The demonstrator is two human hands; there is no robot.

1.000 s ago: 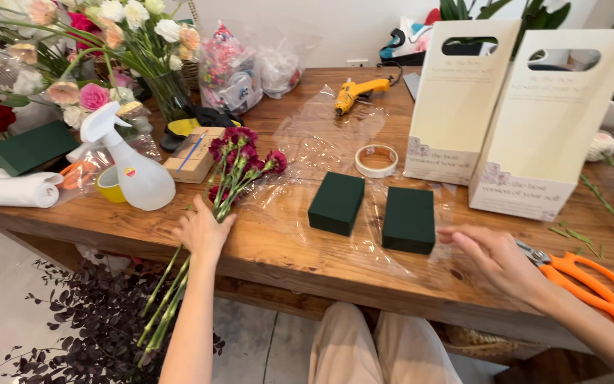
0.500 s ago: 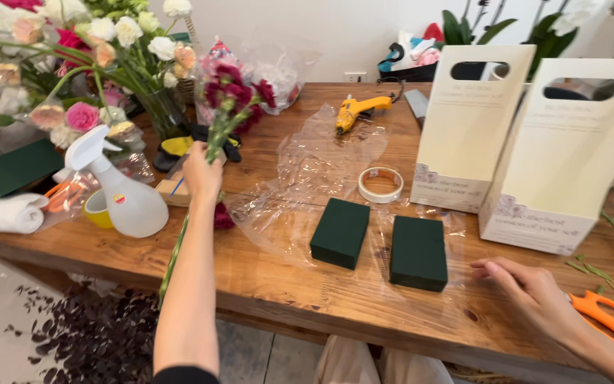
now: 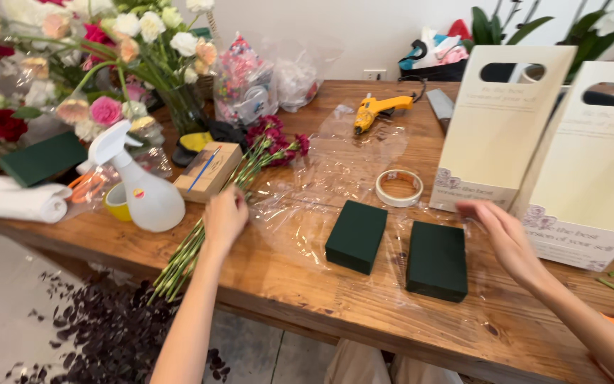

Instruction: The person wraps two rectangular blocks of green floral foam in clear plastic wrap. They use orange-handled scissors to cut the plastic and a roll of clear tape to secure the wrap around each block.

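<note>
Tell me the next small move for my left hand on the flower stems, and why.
Probably close the left hand around the stems and slide them fully onto the table: their cut ends hang past the front edge, and the hand rests on them.

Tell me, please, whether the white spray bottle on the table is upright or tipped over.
Upright. The white spray bottle stands on its wide base on the wooden table, trigger nozzle at top, left of the left hand.
</note>
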